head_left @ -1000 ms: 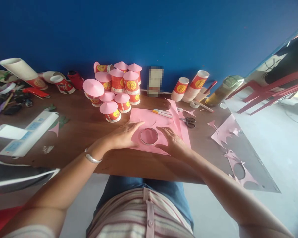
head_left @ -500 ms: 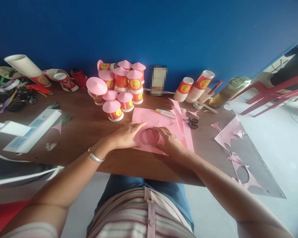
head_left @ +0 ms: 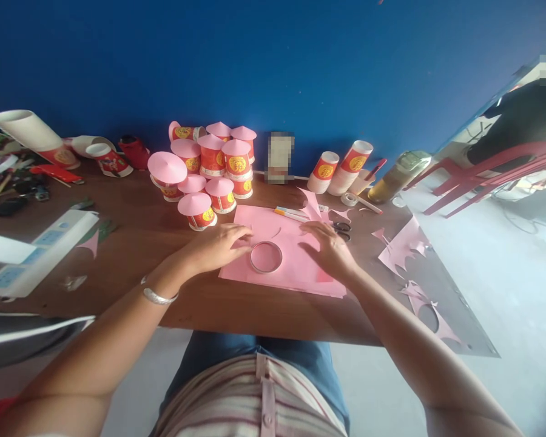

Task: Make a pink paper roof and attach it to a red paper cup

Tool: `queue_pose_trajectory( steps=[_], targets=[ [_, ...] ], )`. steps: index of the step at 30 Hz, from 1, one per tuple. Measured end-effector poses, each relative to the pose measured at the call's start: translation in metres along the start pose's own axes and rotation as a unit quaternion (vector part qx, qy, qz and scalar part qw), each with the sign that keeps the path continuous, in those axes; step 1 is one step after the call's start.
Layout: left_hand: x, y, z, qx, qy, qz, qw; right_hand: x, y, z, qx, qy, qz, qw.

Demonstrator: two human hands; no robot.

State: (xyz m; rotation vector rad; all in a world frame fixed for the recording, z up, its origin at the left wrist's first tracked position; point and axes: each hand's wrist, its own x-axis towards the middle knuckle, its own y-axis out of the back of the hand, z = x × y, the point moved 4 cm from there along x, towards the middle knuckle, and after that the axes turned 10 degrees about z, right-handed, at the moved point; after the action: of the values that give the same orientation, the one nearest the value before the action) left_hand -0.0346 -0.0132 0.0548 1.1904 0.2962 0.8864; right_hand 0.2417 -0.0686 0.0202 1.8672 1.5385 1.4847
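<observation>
A thin round ring [head_left: 266, 272] lies flat on pink paper [head_left: 291, 276] at the table's front, with pink showing through its middle. My left hand [head_left: 221, 244] is open over the paper's left side, its thumb pointing at the ring without gripping it. To the right of the ring, my right hand [head_left: 330, 247] is open above the paper, fingers apart and nothing in them. A curved line is marked on the paper behind the ring. Beyond it lie a pen [head_left: 293, 214], a pink offcut [head_left: 312, 205] and scissors [head_left: 343, 227], partly hidden by my right hand.
Several red paper cups with pink cone tops [head_left: 221, 194] stand at back left. Stacked cups [head_left: 357, 161], a tape roll [head_left: 349, 198] and a bottle [head_left: 400, 176] are at back right. A power strip [head_left: 40, 252] lies left; pink scraps [head_left: 400, 243] lie right.
My right hand has let go of the ring and moved right, away from it. My left hand has drawn slightly left from the ring. The view has shifted a little.
</observation>
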Motion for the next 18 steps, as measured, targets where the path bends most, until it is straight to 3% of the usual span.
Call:
queue_pose_trajectory(
  steps=[3,6,8,14,18],
  targets=[
    [0.012,0.004,0.011,0.0,-0.005,0.033,0.999,0.017,0.021,0.044,-0.107,-0.1,0.041,0.988],
    [0.029,-0.002,0.023,-0.021,-0.022,0.045,0.999,0.033,0.03,0.084,-0.164,-0.189,0.027,0.968],
    [0.043,-0.01,0.03,-0.037,-0.025,0.046,0.998,0.043,0.029,0.099,-0.176,-0.214,0.012,0.961],
    [0.082,-0.035,0.036,-0.026,-0.07,0.02,0.997,0.068,0.014,0.101,-0.154,-0.176,-0.005,0.972],
    [0.092,-0.054,0.02,-0.031,-0.096,-0.017,0.995,0.07,0.007,0.095,-0.153,-0.164,0.013,0.974]
  ],
)
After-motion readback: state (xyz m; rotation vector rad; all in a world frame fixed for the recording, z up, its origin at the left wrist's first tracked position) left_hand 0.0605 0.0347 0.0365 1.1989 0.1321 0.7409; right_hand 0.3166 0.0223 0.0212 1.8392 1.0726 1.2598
